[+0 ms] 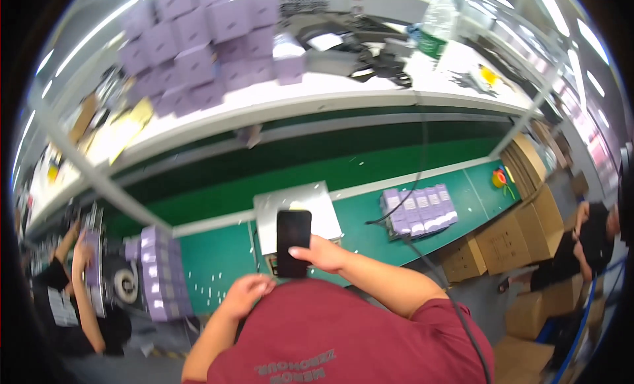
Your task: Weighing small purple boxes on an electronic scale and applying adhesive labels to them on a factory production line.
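A black smartphone (292, 237) is upright in my right hand (323, 253), which is closed on its right side with the thumb across the front. Behind the phone, a silver metal box (320, 202) stands on the green bench. My left hand (247, 295) is lower and to the left, close to the front of my maroon shirt (330, 338). Its fingers are loosely bent and apart, and I see nothing in them.
Purple boxes (422, 211) stand in rows on the green bench (221, 252), with more purple boxes (162, 275) at the left. A white shelf (317, 103) above carries stacked boxes and a bottle (436, 30). A black cable (432, 271) hangs at right. People work on both sides.
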Action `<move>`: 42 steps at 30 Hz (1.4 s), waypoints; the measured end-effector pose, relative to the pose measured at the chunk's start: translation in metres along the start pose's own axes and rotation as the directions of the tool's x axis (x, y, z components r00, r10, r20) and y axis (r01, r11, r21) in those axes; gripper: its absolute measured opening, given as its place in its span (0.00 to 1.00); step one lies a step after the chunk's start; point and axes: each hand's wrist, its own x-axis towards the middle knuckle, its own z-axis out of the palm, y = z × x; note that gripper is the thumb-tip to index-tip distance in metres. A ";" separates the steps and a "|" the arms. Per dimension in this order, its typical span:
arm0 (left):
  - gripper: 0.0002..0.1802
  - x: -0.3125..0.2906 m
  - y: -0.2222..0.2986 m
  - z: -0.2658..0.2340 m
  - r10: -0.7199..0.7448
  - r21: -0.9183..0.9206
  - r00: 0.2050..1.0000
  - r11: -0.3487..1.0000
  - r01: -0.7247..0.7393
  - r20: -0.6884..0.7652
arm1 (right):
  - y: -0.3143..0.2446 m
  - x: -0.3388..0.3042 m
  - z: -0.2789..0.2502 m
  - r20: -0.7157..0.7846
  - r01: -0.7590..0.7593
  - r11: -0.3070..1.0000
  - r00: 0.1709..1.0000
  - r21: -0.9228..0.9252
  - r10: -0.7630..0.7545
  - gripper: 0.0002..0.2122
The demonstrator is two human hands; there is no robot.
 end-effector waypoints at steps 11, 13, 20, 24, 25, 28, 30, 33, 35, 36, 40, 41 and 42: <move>0.16 0.041 -0.165 -0.045 -0.187 0.523 0.964 0.812 0.260 -0.189 | -0.159 -0.237 -0.308 -0.775 -0.037 0.880 0.492 -0.474 -0.397 0.22; 0.16 0.059 -0.166 -0.031 -0.192 0.515 0.964 0.817 0.261 -0.184 | -0.225 -0.207 -0.351 -0.723 -0.083 0.746 0.335 -0.661 -0.604 0.26; 0.15 0.111 -0.162 0.012 -0.194 0.477 0.962 0.838 0.264 -0.191 | -0.374 -0.090 -0.502 -0.735 -0.249 0.699 0.352 -0.670 -0.579 0.22; 0.15 0.112 -0.158 0.025 -0.212 0.445 0.950 0.845 0.297 -0.232 | -0.388 -0.037 -0.523 -0.701 -0.475 0.517 0.441 -0.713 -0.561 0.19; 0.15 0.109 -0.157 0.027 -0.218 0.435 0.944 0.846 0.309 -0.247 | -0.391 -0.026 -0.516 -0.722 -0.467 0.551 0.441 -0.692 -0.532 0.19; 0.15 0.109 -0.150 0.032 -0.227 0.422 0.938 0.847 0.323 -0.262 | -0.390 -0.009 -0.527 -0.739 -0.477 0.565 0.441 -0.673 -0.509 0.19; 0.15 0.112 -0.143 0.033 -0.230 0.423 0.938 0.846 0.324 -0.259 | -0.389 -0.008 -0.532 -0.739 -0.520 0.528 0.422 -0.672 -0.525 0.20; 0.15 0.122 -0.129 0.031 -0.224 0.437 0.944 0.844 0.313 -0.242 | -0.387 0.003 -0.535 -0.717 -0.597 0.430 0.403 -0.677 -0.569 0.19; 0.15 0.124 -0.120 0.030 -0.225 0.443 0.946 0.842 0.308 -0.232 | -0.380 0.009 -0.524 -0.705 -0.634 0.380 0.397 -0.674 -0.587 0.19; 0.15 0.126 -0.116 0.030 -0.223 0.446 0.948 0.841 0.305 -0.227 | -0.376 0.012 -0.517 -0.697 -0.627 0.398 0.347 -0.670 -0.628 0.19; 0.14 0.123 -0.104 0.027 -0.233 0.439 0.947 0.844 0.309 -0.220 | -0.356 0.016 -0.519 -0.594 -0.558 0.407 0.202 -0.723 -0.778 0.17; 0.14 0.112 -0.107 0.026 -0.248 0.425 0.942 0.845 0.325 -0.227 | -0.347 0.015 -0.526 -0.512 -0.508 0.376 0.155 -0.775 -0.845 0.16; 0.14 0.099 -0.111 0.026 -0.267 0.408 0.935 0.846 0.343 -0.234 | -0.344 0.010 -0.535 -0.470 -0.478 0.379 0.081 -0.792 -0.879 0.15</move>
